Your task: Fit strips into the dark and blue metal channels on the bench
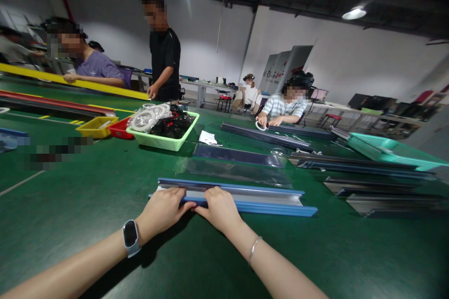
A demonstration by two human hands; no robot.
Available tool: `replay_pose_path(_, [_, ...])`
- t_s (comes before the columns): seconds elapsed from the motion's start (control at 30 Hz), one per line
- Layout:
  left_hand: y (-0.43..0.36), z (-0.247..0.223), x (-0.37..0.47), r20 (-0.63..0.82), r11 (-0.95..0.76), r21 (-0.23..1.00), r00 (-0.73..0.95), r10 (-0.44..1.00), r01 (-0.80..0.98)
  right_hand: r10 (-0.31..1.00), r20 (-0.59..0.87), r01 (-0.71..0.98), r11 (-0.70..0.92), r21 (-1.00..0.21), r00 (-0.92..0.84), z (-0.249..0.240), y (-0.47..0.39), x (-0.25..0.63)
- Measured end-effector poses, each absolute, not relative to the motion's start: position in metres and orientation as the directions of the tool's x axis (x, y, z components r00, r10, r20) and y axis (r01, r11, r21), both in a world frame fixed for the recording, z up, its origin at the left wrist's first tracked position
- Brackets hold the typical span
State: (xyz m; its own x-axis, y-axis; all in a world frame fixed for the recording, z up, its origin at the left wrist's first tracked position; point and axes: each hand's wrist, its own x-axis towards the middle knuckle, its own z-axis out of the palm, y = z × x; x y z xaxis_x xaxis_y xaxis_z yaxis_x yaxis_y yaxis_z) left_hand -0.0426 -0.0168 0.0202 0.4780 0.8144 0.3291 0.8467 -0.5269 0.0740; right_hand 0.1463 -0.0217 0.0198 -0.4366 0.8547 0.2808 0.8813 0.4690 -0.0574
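A blue channel-shaped profile with a pale inner face lies across the green table in front of me. Near its left end, my left hand is closed on the front wall, fingers inside the channel and thumb outside. My right hand grips the same wall just to the right, the two thumbs almost meeting. What the fingertips touch inside is hidden. Behind the profile lie a clear plastic strip and a dark bluish strip.
A light green basket holds white rings and black parts, beside red and yellow trays. Dark profiles and a turquoise basket lie right. Co-workers stand and sit across the table; one holds a long yellow profile.
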Motion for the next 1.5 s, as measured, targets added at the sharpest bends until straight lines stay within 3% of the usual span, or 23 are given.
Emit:
replay_pose_path(0.3, [-0.016, 0.024, -0.046, 0.27, -0.539, 0.075, 0.504, 0.821, 0.839, 0.837, 0.215, 0.838, 0.533, -0.115, -0.503, 0.033, -0.02, 0.16])
replay_pose_path(0.63, [-0.017, 0.017, -0.048, 0.366, -0.591, 0.066, 0.532, 0.764, 0.804, 0.826, 0.26, 0.831, 0.542, -0.126, -0.5, 0.027, -0.023, 0.158])
replay_pose_path(1.13, [-0.012, 0.013, -0.042, 0.407, -0.666, 0.087, 0.583, 0.703, 0.741, 0.807, 0.262, 0.821, 0.565, -0.085, -0.529, 0.023, -0.021, 0.145])
replay_pose_path(1.5, [-0.011, 0.012, -0.044, 0.359, -0.603, 0.013, 0.559, 0.747, 0.797, 0.819, 0.319, 0.861, 0.508, -0.014, -0.477, 0.019, -0.021, 0.143])
